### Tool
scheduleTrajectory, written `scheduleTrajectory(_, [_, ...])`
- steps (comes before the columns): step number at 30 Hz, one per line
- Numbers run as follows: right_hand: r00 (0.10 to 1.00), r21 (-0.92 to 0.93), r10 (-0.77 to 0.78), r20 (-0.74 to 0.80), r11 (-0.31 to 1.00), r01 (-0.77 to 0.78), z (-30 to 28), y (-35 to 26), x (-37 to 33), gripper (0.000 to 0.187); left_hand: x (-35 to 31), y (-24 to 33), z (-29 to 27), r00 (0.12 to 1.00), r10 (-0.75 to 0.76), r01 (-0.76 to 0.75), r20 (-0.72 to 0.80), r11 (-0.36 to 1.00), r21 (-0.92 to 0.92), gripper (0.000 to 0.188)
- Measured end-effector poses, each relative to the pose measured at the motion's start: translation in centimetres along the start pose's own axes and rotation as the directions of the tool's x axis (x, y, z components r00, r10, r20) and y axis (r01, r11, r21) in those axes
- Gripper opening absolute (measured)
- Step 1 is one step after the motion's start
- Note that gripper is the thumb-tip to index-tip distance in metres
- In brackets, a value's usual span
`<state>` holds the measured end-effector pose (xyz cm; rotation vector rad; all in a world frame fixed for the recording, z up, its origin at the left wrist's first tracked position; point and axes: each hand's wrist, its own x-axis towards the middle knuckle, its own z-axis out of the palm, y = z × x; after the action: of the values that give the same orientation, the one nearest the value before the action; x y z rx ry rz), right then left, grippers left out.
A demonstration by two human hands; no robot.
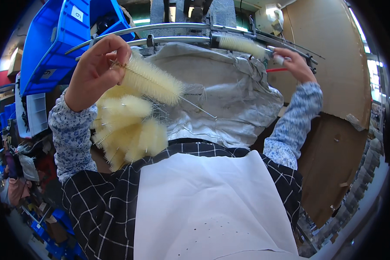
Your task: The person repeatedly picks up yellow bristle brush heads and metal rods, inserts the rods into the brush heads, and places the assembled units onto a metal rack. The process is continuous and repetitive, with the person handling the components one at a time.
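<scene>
1. The person's left hand (95, 71) is raised at the left, thumb and fingers pinching one end of a cream brush (154, 82).
2. That brush slants down to the right above the sheet (229, 110); a thin wire with a bent tip sticks out of its lower end.
3. The right hand (294, 65) is at the right end of the metal rails (173, 40), fingers bent, with white wrapping on a finger. Whether they grip anything cannot be told.
4. Just left of those fingers, a second brush (238, 44) lies along the rails, a black piece at its left end.
5. A red rod (276, 69) shows just beside the right hand.
6. Below the left hand, more cream brushes (136, 134) lie in a pile by the person's lap.
7. Blue bins (52, 47) stand at upper left; cardboard (323, 56) is on the right.
</scene>
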<state>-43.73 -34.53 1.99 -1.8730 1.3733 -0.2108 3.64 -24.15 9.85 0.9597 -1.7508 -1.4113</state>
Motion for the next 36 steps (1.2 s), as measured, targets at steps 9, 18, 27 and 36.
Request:
scheduleTrajectory(9, [0.814, 0.764, -0.351, 0.463, 0.624, -0.165, 15.8, -14.7, -2.0, 0.038, 2.6, -1.9, 5.4, 0.975, 0.08, -0.138, 0.207, 0.948, 0.285, 0.029])
scheduleTrajectory(18, [0.814, -0.604, -0.223, -0.537, 0.775, -0.185, 10.1, -7.0, 9.2, 0.03, -2.2, 0.5, 3.8, 0.941, -0.242, -0.061, 0.237, 0.567, 0.821, 0.043])
scheduleTrajectory(27, [0.885, -0.606, -0.061, -0.462, 0.75, -0.265, 9.5, -6.2, 13.1, 0.031, -3.4, -1.1, 3.3, 0.906, -0.34, 0.056, 0.25, 0.684, 0.727, 0.026])
scheduleTrajectory(36, [0.893, -0.61, -0.149, -0.424, 0.776, -0.16, 9.3, -5.3, 13.3, 0.03, -2.9, 1.7, 1.1, 0.988, 0.015, -0.087, 0.155, 0.879, 0.469, 0.025])
